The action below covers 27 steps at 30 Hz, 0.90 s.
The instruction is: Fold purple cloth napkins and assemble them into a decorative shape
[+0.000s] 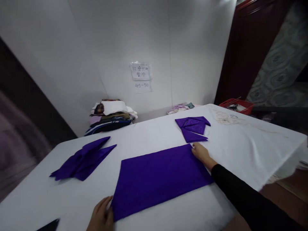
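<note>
A purple cloth napkin (158, 179) lies in a flat rectangle on the white-covered table (144, 141). Its near left corner is pinched by my left hand (101, 214), fingers closed, at the bottom of the view. My right hand (201, 153), in a black sleeve, closes on the far right corner with thumb and fingers. To the left rests a folded purple napkin (83, 158) with pointed tips. Another folded purple napkin (192, 128) lies just beyond my right hand, its layers overlapping.
Stacked folded clothes (110, 115) stand behind the table at the back left. Pale cords (226, 117) lie toward the far right, near a red basket (237, 106). A dark pointed object (49, 225) shows at the lower left edge. Paper signs (141, 71) hang on the wall.
</note>
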{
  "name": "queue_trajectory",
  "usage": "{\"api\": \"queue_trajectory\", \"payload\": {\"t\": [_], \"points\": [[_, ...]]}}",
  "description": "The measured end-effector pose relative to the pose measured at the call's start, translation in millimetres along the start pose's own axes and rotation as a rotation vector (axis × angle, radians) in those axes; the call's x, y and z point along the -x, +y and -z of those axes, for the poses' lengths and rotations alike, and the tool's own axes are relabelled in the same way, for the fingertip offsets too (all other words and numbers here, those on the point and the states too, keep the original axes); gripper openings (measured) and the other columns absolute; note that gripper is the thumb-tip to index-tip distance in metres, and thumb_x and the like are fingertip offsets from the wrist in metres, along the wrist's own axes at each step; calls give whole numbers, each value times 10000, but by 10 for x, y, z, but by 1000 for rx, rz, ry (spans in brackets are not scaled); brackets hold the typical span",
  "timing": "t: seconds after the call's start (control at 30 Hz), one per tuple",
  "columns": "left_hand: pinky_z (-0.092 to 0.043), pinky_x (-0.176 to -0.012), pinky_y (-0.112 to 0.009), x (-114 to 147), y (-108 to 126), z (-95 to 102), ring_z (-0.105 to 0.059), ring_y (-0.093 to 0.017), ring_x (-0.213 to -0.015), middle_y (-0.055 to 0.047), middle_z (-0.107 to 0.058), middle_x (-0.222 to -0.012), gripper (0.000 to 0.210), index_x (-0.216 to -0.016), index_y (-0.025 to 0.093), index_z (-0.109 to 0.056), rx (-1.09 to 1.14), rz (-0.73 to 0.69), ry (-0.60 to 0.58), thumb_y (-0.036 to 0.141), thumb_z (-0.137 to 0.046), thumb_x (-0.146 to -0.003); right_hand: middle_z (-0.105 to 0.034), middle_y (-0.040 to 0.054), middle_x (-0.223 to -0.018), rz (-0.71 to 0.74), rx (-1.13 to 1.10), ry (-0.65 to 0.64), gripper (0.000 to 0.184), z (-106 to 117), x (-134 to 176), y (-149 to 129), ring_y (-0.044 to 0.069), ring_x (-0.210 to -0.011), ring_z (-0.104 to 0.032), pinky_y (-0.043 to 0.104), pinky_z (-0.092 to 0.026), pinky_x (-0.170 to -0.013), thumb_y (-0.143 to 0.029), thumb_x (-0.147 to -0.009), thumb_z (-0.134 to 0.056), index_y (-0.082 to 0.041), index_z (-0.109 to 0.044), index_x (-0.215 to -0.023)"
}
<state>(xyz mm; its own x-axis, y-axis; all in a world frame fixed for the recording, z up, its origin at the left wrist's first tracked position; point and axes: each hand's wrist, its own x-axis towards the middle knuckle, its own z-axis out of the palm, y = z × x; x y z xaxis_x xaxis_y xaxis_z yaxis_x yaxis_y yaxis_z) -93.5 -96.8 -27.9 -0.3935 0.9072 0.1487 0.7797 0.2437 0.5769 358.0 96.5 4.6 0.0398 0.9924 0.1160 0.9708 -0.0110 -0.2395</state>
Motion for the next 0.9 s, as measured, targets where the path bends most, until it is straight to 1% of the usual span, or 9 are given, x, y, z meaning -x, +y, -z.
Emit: {"api": "queue_trajectory", "payload": {"t": [0.1, 0.17, 0.27, 0.37, 0.5, 0.6, 0.7, 0.8, 0.9], "points": [[-387, -993, -374, 9, 275, 6, -502, -217, -1113, -69, -534, -1189, 389, -1070, 212, -548, -12, -77, 81, 398, -372, -778, -527, 158, -1196, 210, -34, 75, 356, -51, 84, -80, 245, -1106, -471, 325, -346, -923, -197, -815, -450, -89, -527, -1146], [-345, -1023, -396, -28, 557, -49, -477, -221, -1143, -81, -541, -1198, 392, -1094, 200, -551, -36, -179, 55, 408, -384, -806, -470, 159, -1278, 422, -96, 101, 389, -130, 184, -221, 245, -1183, -417, 353, -308, -992, -253, -841, -435, -97, -513, -1189], [-310, -1041, -380, -157, 1004, -241, -409, -202, -1218, -92, -453, -1332, 439, -1204, 172, -496, -97, -299, -70, 396, -362, -852, -368, 122, -1388, 666, -163, 0, 457, -266, 347, -491, 237, -1283, -306, 418, -252, -1041, -386, -880, -396, -174, -451, -1281], [-192, -1082, -450, -343, 1254, -481, -273, -237, -1310, -85, -335, -1425, 516, -1293, 188, -413, -207, -363, -201, 425, -422, -835, -294, 99, -1437, 714, -107, -151, 549, -378, 380, -614, 257, -1325, -217, 500, -187, -1049, -514, -871, -365, -232, -376, -1342], [-112, -1088, -490, -584, 1103, -634, -173, -260, -1346, -105, -273, -1449, 650, -1342, 153, -343, -337, -265, -253, 558, -333, -834, -275, 110, -1442, 555, 19, -171, 629, -486, 162, -287, 271, -1329, -199, 529, -176, -1041, -580, -865, -278, -201, -347, -1361], [-113, -1088, -478, -699, 820, -558, -158, -252, -1349, -96, -257, -1456, 700, -1353, 138, -318, -404, -139, -201, 604, -250, -835, -291, 102, -1436, 421, 94, -111, 637, -544, -10, 146, 273, -1325, -209, 535, -194, -1034, -578, -858, -251, -193, -357, -1354], [-148, -1079, -462, -761, 617, -404, -187, -254, -1339, -109, -284, -1445, 664, -1341, 115, -333, -447, -10, -135, 558, -262, -852, -311, 93, -1428, 365, 140, -78, 637, -574, -63, 436, 277, -1318, -231, 545, -194, -1031, -572, -850, -235, -199, -360, -1350], [-210, -1057, -410, -810, 579, -282, -262, -241, -1307, -116, -368, -1401, 547, -1277, 122, -423, -462, 39, -72, 469, -306, -870, -299, 89, -1434, 358, 160, -75, 641, -580, -40, 497, 273, -1322, -222, 541, -190, -1034, -566, -846, -227, -196, -346, -1357], [-302, -992, -365, -882, 673, -248, -382, -238, -1224, -114, -477, -1308, 454, -1199, 146, -495, -460, 60, -43, 415, -344, -866, -298, 86, -1435, 349, 163, -74, 640, -579, -24, 459, 274, -1325, -211, 542, -193, -1032, -559, -845, -228, -195, -338, -1360]]}}
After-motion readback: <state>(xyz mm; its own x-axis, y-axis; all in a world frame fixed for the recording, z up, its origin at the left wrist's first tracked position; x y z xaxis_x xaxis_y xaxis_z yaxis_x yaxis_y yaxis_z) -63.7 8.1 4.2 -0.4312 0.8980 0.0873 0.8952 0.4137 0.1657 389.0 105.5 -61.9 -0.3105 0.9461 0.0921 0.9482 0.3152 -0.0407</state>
